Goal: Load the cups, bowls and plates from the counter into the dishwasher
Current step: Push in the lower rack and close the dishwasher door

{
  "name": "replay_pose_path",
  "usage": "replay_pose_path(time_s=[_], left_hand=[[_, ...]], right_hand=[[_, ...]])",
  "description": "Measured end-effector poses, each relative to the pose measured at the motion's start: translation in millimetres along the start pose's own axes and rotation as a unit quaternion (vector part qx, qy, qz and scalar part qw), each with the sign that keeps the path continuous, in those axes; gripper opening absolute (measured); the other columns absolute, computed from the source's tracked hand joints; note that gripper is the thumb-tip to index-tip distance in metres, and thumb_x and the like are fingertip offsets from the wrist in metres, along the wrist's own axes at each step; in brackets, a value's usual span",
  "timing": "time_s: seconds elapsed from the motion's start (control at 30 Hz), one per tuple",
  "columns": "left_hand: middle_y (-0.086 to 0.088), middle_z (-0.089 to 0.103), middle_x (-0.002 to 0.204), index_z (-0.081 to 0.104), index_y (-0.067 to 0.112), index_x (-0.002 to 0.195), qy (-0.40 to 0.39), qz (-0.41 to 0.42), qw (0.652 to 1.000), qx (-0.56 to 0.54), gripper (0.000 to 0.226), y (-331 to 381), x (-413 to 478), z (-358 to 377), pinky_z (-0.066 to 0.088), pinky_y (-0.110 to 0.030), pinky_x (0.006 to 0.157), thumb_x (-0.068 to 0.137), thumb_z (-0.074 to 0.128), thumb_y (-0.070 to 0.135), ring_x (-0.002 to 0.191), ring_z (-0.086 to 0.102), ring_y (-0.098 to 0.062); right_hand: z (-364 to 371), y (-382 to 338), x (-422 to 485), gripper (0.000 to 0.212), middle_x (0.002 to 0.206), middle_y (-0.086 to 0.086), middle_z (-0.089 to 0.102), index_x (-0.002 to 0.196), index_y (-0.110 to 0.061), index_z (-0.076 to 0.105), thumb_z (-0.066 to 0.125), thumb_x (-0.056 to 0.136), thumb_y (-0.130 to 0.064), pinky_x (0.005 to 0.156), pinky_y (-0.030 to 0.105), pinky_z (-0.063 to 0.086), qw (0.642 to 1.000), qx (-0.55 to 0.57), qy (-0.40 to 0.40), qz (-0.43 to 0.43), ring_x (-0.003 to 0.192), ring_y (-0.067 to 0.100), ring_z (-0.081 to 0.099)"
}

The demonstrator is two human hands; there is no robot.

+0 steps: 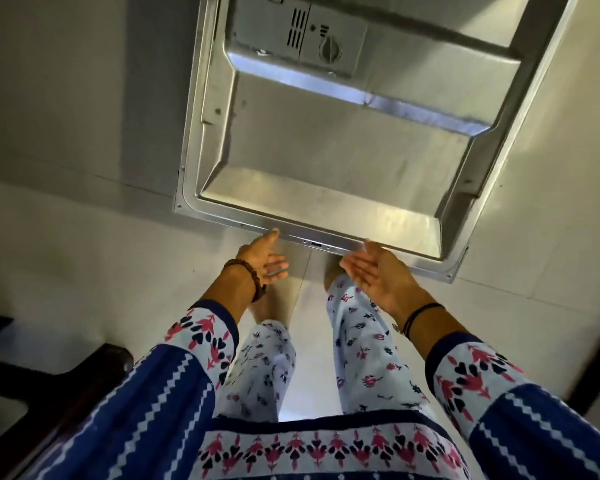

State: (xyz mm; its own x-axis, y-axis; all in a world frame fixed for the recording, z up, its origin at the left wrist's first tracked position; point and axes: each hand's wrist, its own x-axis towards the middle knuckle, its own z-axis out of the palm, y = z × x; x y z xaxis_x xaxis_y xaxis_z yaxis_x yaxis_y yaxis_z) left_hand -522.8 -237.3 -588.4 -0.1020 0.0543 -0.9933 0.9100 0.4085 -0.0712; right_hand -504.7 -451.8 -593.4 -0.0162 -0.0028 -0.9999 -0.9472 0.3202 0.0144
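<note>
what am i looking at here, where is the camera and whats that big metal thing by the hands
There is one picture, taken by a camera worn on a person's head and looking down, so you see their own arms, patterned clothes and legs. The big metal panel is the inner side of a dishwasher door, folded down open over the pale floor. The grey box near its far end is the detergent dispenser. The left hand and the right hand are at the door's near edge with fingers straight, and they hold nothing. No cups, bowls or plates are in view. Some dark furniture shows at the lower left.
</note>
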Motion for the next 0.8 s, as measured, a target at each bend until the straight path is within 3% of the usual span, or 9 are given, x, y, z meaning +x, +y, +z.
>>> replay_pose_path(time_s=[0.07,0.1,0.17,0.23,0.3,0.43,0.53,0.7,0.8], left_hand=[[-0.012,0.059,0.116,0.038,0.005,0.143,0.003,0.026,0.999,-0.025,0.074,-4,16,-2,0.049,-0.034,0.087,0.088,0.062,0.048,0.09,0.059,-0.02],[-0.011,0.058,0.117,0.036,0.007,0.145,0.001,0.042,0.998,-0.039,0.077,-4,24,-1,0.047,-0.034,0.092,0.087,0.063,0.049,0.096,0.059,-0.02],[-0.011,0.05,0.139,0.037,0.014,0.146,-0.002,0.071,0.995,-0.065,0.077,-1,38,1,0.041,-0.039,0.105,0.084,0.065,0.05,0.123,0.052,-0.025],[-0.01,0.044,0.146,0.046,0.02,0.141,-0.014,0.095,0.989,-0.112,0.071,2,51,2,0.042,-0.04,0.104,0.08,0.069,0.049,0.131,0.046,-0.028],[-0.008,0.048,0.143,0.055,0.022,0.134,-0.019,0.118,0.981,-0.153,0.063,1,62,2,0.045,-0.037,0.098,0.078,0.074,0.043,0.128,0.048,-0.029],[-0.002,0.064,0.12,0.065,0.018,0.121,-0.042,0.158,0.957,-0.239,0.038,-6,79,5,0.043,-0.037,0.101,0.084,0.07,0.025,0.117,0.055,-0.026],[-0.002,0.065,0.108,0.07,0.021,0.101,-0.059,0.166,0.953,-0.246,0.02,-7,82,2,0.045,-0.04,0.102,0.082,0.071,0.022,0.113,0.055,-0.026],[-0.004,0.064,0.106,0.069,0.021,0.095,-0.048,0.169,0.96,-0.216,0.015,-13,58,-5,0.044,-0.039,0.103,0.081,0.072,0.025,0.11,0.057,-0.025],[-0.002,0.067,0.108,0.072,0.021,0.092,-0.044,0.169,0.964,-0.198,0.018,-16,24,-7,0.043,-0.037,0.105,0.077,0.076,0.03,0.113,0.059,-0.023]], right_hand=[[-1,13,12,0.053,0.12,0.025,0.063,0.125,0.007,0.054,0.062,0.096,-0.038,0.089,0.036,0.057,0.999,0.045,-0.008,0.015,0.11,0.035,0.066],[1,18,17,0.052,0.119,0.026,0.061,0.123,0.004,0.053,0.064,0.095,-0.039,0.095,0.039,0.055,0.997,0.072,-0.008,0.014,0.109,0.037,0.065],[8,25,28,0.048,0.119,0.026,0.058,0.124,-0.004,0.052,0.066,0.093,-0.039,0.104,0.044,0.05,0.992,0.127,0.001,-0.012,0.108,0.037,0.063],[16,28,38,0.039,0.127,0.022,0.058,0.122,-0.012,0.058,0.069,0.092,-0.034,0.107,0.043,0.048,0.981,0.182,0.022,-0.055,0.113,0.035,0.06],[22,31,47,0.028,0.128,0.018,0.06,0.113,-0.018,0.065,0.072,0.089,-0.032,0.108,0.041,0.047,0.972,0.217,0.034,-0.085,0.117,0.032,0.059],[23,41,67,0.029,0.128,0.013,0.063,0.11,-0.02,0.069,0.075,0.084,-0.033,0.111,0.042,0.044,0.961,0.239,0.048,-0.128,0.121,0.031,0.058],[19,45,72,0.027,0.125,0.014,0.065,0.108,-0.018,0.069,0.076,0.083,-0.027,0.107,0.043,0.049,0.95,0.266,0.049,-0.156,0.12,0.032,0.06],[19,51,46,0.042,0.12,0.015,0.065,0.117,-0.015,0.066,0.078,0.08,-0.03,0.102,0.042,0.052,0.947,0.274,0.067,-0.155,0.113,0.03,0.062],[18,50,9,0.04,0.119,0.012,0.065,0.112,-0.018,0.064,0.077,0.08,-0.038,0.1,0.037,0.05,0.959,0.232,0.075,-0.147,0.111,0.027,0.061]])
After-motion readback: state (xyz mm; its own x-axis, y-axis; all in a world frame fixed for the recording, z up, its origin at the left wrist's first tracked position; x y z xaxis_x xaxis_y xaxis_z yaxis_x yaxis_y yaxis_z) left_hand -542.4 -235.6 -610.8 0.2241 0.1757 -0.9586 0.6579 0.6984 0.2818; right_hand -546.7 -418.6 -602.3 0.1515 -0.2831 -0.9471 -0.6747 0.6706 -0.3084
